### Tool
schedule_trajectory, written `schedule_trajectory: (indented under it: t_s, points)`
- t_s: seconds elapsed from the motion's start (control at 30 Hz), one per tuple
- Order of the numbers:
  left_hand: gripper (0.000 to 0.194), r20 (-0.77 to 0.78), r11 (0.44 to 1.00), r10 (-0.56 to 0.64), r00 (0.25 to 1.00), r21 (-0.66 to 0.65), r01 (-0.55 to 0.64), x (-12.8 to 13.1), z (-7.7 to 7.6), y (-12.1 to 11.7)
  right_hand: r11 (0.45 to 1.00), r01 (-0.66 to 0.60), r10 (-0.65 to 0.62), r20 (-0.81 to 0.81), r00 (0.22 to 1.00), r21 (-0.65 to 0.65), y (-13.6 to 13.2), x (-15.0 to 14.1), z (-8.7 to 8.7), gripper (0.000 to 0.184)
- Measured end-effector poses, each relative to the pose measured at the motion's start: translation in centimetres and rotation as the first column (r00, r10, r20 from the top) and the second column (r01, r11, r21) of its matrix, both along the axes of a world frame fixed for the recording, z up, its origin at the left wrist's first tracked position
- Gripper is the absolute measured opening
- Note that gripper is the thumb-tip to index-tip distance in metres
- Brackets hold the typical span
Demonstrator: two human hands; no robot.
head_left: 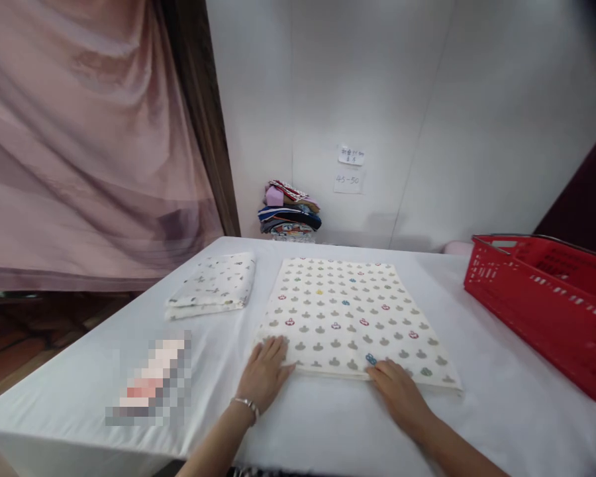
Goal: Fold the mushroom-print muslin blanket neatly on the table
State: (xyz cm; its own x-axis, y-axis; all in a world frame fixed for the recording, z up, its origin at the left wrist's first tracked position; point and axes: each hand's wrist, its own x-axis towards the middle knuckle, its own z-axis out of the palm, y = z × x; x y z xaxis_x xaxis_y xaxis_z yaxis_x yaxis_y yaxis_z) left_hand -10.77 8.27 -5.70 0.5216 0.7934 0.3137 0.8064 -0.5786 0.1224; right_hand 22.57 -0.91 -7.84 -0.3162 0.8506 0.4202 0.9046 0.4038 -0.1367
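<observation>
A white cloth (345,311) printed with grey and a few coloured motifs lies folded in a rough rectangle on the white-covered table. My left hand (264,374), a bracelet on its wrist, rests flat over the cloth's near left corner with the thumb spread away. At the near edge, right of centre, my right hand (395,391) has its fingers bent together on the cloth's edge; its thumb is mostly hidden. Farther left lies a smaller folded white cloth (216,281) with dark little prints, touched by neither hand.
A red plastic basket (536,311) stands on the table's right side. A blurred-out flat item (151,377) lies at the left front. Against the wall is a stack of folded fabrics (291,212), beside paper notes (348,171). A pink curtain (89,146) hangs at left.
</observation>
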Motion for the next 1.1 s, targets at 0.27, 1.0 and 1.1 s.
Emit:
schedule_trajectory:
  t_s: [0.27, 1.0, 1.1]
  points:
    - [0.051, -0.032, 1.0, 0.027, 0.999, -0.001, -0.027, -1.2, -2.1, 0.9, 0.998, 0.038, -0.038, 0.015, 0.999, -0.045, 0.0, -0.7, 0.9, 0.028]
    - [0.033, 0.225, 0.996, -0.052, 0.973, 0.085, 0.034, -0.4, 0.2, -0.3, 0.996, 0.06, -0.06, 0.005, 0.998, -0.068, -0.1, -1.1, 1.7, 0.023]
    - [0.035, 0.222, 0.999, -0.034, 0.974, 0.027, 0.029, 0.4, 0.7, -0.3, 0.996, 0.057, -0.057, 0.005, 0.998, -0.064, -0.1, -1.0, 1.7, 0.026]
